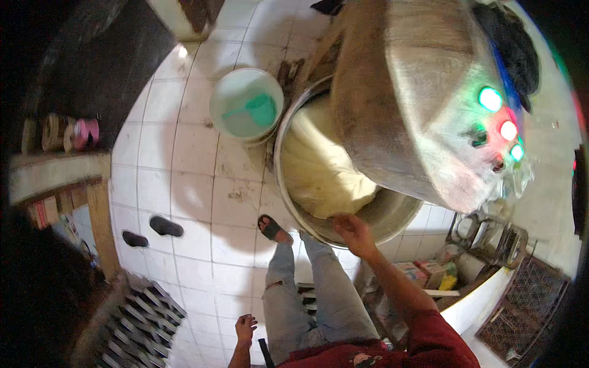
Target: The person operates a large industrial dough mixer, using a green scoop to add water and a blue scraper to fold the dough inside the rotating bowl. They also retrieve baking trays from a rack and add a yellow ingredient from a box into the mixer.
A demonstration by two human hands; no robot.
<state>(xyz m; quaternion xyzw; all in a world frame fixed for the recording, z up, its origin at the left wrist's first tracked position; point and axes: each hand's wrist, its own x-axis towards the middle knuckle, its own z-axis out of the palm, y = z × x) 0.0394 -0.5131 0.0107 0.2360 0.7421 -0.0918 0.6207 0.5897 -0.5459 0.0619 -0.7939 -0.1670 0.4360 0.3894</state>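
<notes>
A big round metal mixing bowl of a floor-standing dough mixer stands in front of me. Pale yellow dough fills much of it, with the mixer's head covering the far right part. My right hand reaches over the bowl's near rim, its fingers drawn together at the near edge of the dough. Whether a bit of dough is pinched there is too small to make out. Low at my left side hangs my left hand, holding nothing, its fingers loosely apart.
Left of the bowl, a white bucket holds a green scoop. Dark slippers lie on the tiled floor. Lit green and red buttons sit on the mixer. Shelving stands left, a slatted rack lower left, a wire rack right.
</notes>
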